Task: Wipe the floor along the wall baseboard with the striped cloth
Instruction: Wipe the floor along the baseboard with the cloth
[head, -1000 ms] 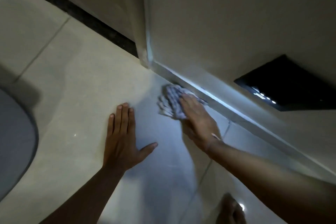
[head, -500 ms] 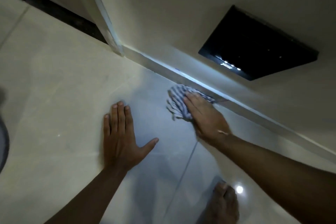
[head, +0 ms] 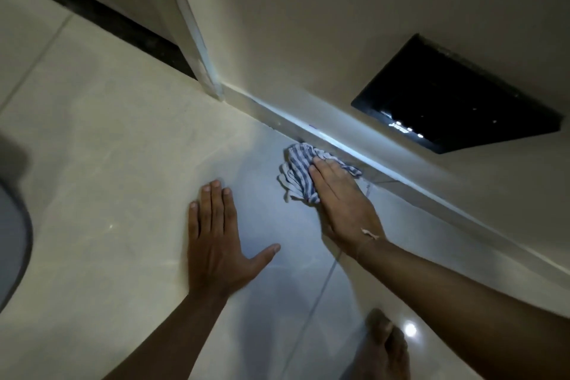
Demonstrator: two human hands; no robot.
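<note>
A crumpled blue-and-white striped cloth (head: 296, 171) lies on the glossy pale floor tiles (head: 123, 163), tight against the light baseboard (head: 401, 177) that runs diagonally along the wall. My right hand (head: 342, 203) presses flat on the cloth, its fingers covering the cloth's right half. My left hand (head: 216, 237) rests palm down on the tile to the left of the cloth, fingers together and thumb out, holding nothing.
A black panel (head: 456, 95) is set low in the wall above the baseboard. A white door frame post (head: 197, 40) meets the floor at the corner, with a dark threshold strip (head: 101, 14) behind it. A grey round mat (head: 12, 244) lies far left. My bare foot (head: 385, 345) stands near the bottom.
My right hand and the cloth have slid rightward along the baseboard, away from the door frame corner. My left hand has stayed planted on the tile.
</note>
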